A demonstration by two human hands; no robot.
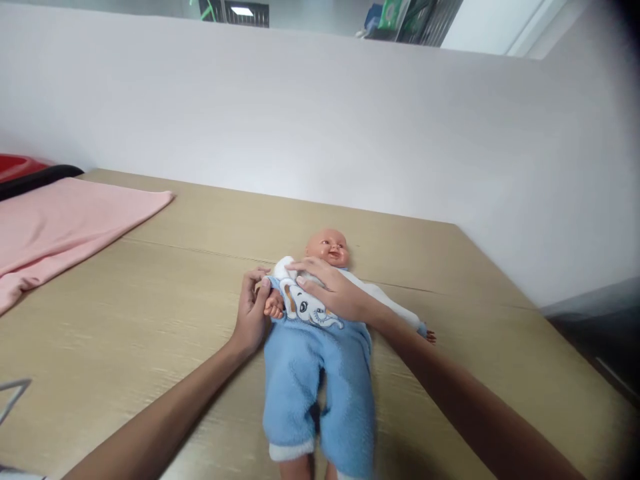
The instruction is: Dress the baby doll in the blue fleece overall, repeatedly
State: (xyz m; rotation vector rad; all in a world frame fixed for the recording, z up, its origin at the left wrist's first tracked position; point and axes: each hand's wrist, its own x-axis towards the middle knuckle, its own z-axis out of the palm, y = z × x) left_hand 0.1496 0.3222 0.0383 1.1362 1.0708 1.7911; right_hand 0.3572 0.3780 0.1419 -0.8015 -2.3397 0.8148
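Observation:
A baby doll lies on its back on the table, head toward the wall. It wears a white and blue fleece outfit with an elephant face on the chest. My left hand is closed at the blue cuff of the doll's bent arm, thumb and fingers on the sleeve. Just beside my thumb shows the doll's small hand. Across the doll's upper chest rests my right hand, fingers stretched out toward the white sleeve near the shoulder. The doll's other arm extends out under my right forearm.
A pink cloth is spread at the table's left. Behind it sit a red item and a black edge. A pale wall borders the tan table at the back. A thin grey bent piece shows at lower left.

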